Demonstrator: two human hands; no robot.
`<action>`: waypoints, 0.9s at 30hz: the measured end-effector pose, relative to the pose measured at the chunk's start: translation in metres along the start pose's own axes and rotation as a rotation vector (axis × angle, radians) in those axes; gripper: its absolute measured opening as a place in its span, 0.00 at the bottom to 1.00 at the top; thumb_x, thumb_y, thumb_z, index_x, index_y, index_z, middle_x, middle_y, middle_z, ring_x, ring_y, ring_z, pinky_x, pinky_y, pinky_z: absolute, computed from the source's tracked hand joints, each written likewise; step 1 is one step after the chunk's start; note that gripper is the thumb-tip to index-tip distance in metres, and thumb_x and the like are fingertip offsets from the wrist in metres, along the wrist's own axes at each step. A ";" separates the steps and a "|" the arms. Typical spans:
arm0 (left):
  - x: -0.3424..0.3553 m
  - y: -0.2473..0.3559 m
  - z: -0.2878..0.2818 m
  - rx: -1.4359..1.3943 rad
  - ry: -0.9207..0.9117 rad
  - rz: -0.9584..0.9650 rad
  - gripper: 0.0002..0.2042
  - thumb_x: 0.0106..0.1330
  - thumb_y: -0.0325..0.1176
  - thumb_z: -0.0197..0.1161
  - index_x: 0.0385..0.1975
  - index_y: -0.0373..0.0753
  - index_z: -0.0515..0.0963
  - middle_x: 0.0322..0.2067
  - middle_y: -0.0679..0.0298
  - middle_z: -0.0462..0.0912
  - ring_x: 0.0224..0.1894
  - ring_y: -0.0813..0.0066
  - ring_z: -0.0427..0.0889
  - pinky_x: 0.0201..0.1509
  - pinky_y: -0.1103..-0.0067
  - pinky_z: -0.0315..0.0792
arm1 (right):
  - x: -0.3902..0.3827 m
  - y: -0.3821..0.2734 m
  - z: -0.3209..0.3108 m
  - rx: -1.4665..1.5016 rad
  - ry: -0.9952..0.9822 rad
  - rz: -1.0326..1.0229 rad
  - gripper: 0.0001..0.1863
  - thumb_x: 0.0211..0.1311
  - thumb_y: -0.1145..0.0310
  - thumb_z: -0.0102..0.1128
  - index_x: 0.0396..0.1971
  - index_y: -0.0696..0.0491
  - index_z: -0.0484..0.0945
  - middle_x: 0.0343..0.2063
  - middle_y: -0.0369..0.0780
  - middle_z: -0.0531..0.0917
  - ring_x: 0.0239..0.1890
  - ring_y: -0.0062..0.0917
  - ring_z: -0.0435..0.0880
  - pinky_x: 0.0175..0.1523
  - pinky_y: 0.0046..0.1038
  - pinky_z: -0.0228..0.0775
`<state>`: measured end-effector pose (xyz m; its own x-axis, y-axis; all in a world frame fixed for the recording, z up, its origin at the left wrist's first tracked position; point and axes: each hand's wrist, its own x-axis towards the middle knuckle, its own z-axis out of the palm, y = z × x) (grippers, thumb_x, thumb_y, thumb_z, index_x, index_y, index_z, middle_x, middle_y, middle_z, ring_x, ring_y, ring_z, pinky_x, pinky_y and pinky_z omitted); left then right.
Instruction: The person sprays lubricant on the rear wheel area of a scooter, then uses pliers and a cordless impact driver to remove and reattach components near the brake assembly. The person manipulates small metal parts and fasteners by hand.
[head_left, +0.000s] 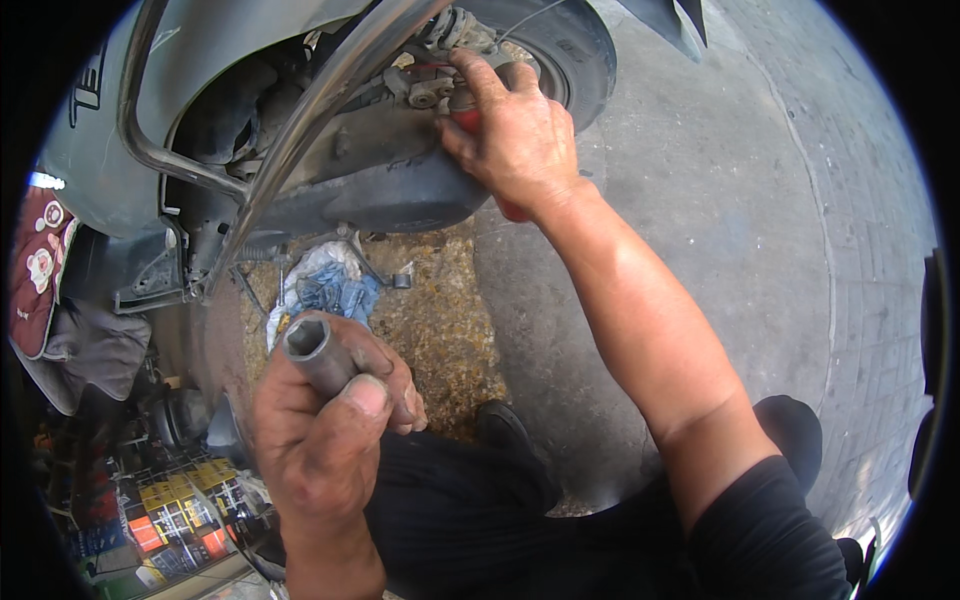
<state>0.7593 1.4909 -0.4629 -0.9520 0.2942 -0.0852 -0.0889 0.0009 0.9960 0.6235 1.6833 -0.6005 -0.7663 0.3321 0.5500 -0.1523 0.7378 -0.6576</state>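
My left hand [325, 425] is closed round a grey metal deep socket [318, 352], its hollow six-sided end tilted up toward me. Farther off, my right arm stretches out to the rear of a scooter [375, 165]. There my right hand [520, 135] is closed over a red object [467, 120] beside the rear wheel [585, 50]. Red shows between the fingers and again below the wrist, but the hand hides most of it and I cannot tell its kind. Metal suspension parts [430, 92] lie just left of those fingers.
A bent metal rail [300, 125] crosses the scooter's side. Beneath it, a blue and white rag [335, 285] lies on stained ground by the stand [370, 262]. Colourful boxes [185, 515] and a grey cloth [90, 345] are at the left. Concrete floor [700, 200] spreads to the right.
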 end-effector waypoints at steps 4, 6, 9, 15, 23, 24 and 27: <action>-0.001 0.004 0.000 -0.012 -0.023 0.021 0.10 0.60 0.27 0.59 0.40 0.31 0.73 0.29 0.57 0.77 0.26 0.72 0.76 0.32 0.75 0.73 | -0.004 -0.002 -0.001 -0.011 -0.005 0.026 0.37 0.54 0.58 0.72 0.65 0.35 0.67 0.44 0.53 0.77 0.40 0.50 0.85 0.44 0.45 0.80; -0.001 0.009 -0.001 0.042 -0.002 -0.005 0.10 0.60 0.28 0.59 0.39 0.32 0.73 0.29 0.57 0.78 0.27 0.73 0.76 0.32 0.76 0.74 | -0.009 -0.002 -0.005 0.026 0.026 0.049 0.39 0.53 0.58 0.73 0.66 0.36 0.66 0.44 0.52 0.77 0.41 0.49 0.85 0.45 0.45 0.80; 0.006 0.015 -0.010 0.065 0.034 0.002 0.09 0.61 0.28 0.60 0.39 0.32 0.74 0.29 0.58 0.79 0.27 0.75 0.76 0.33 0.77 0.73 | -0.019 0.000 -0.013 0.139 0.073 0.017 0.41 0.50 0.60 0.75 0.66 0.43 0.67 0.48 0.50 0.79 0.47 0.46 0.83 0.52 0.42 0.78; 0.028 -0.012 -0.060 0.251 -0.108 -0.104 0.04 0.63 0.26 0.61 0.33 0.39 0.73 0.26 0.73 0.71 0.28 0.86 0.67 0.33 0.84 0.64 | -0.050 -0.016 -0.018 0.379 -0.057 -0.128 0.46 0.48 0.62 0.77 0.67 0.54 0.64 0.50 0.51 0.79 0.51 0.47 0.81 0.57 0.42 0.76; 0.023 -0.193 -0.113 0.414 -0.084 -0.153 0.54 0.48 0.45 0.82 0.70 0.28 0.55 0.61 0.41 0.73 0.65 0.49 0.73 0.68 0.65 0.67 | -0.132 -0.052 0.019 0.566 -0.587 0.119 0.45 0.46 0.70 0.80 0.65 0.58 0.66 0.57 0.52 0.77 0.60 0.45 0.78 0.63 0.38 0.72; 0.020 -0.212 -0.114 0.358 -0.091 -0.125 0.55 0.47 0.45 0.82 0.70 0.27 0.54 0.64 0.40 0.70 0.67 0.48 0.70 0.70 0.65 0.65 | -0.140 -0.051 0.024 0.596 -0.668 0.203 0.43 0.45 0.70 0.79 0.64 0.58 0.67 0.57 0.52 0.77 0.61 0.48 0.77 0.64 0.40 0.71; -0.010 -0.252 -0.113 0.537 0.143 -0.218 0.36 0.56 0.35 0.74 0.64 0.32 0.65 0.48 0.53 0.80 0.51 0.63 0.80 0.52 0.69 0.75 | -0.164 -0.055 0.046 0.510 -0.714 0.229 0.40 0.45 0.71 0.79 0.62 0.54 0.70 0.54 0.50 0.78 0.58 0.46 0.78 0.62 0.39 0.72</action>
<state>0.7578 1.3799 -0.7159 -0.9618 0.1015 -0.2543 -0.1614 0.5404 0.8258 0.7288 1.5615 -0.6786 -0.9907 -0.1299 0.0398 -0.0766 0.2927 -0.9531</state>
